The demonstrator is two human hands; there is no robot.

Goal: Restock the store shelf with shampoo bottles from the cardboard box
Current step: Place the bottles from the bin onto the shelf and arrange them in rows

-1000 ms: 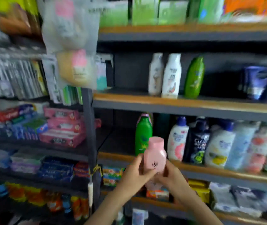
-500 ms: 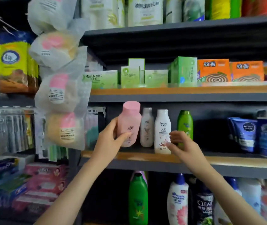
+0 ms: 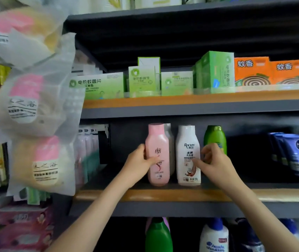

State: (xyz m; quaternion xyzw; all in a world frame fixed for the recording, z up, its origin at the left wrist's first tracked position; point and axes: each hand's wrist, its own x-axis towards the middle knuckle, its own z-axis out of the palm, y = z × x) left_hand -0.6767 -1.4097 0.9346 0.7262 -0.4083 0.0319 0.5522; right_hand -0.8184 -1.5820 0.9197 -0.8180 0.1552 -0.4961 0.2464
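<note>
A pink shampoo bottle [image 3: 158, 140] stands upright on the wooden shelf board [image 3: 145, 194], in front of a pale bottle [image 3: 171, 142] that it mostly hides. My left hand [image 3: 137, 164] grips the pink bottle from its left side, thumb across the front. Just to its right stands a white shampoo bottle [image 3: 187, 137]. My right hand [image 3: 214, 162] holds it from the right, thumb on the label and fingers curled beside it. A green bottle [image 3: 215, 135] stands behind that hand. No cardboard box is in view.
Bagged sponges [image 3: 30, 106] hang at the left, close to my left arm. Blue tubes [image 3: 298, 153] stand at the shelf's right end, past a dark gap. Green boxes [image 3: 145, 80] and orange boxes [image 3: 252, 71] fill the shelf above. More bottles [image 3: 158, 237] stand below.
My left hand has moved the pink bottle right and set it down on the shelf in front of the pale bottle. My right hand has closed onto the white bottle.
</note>
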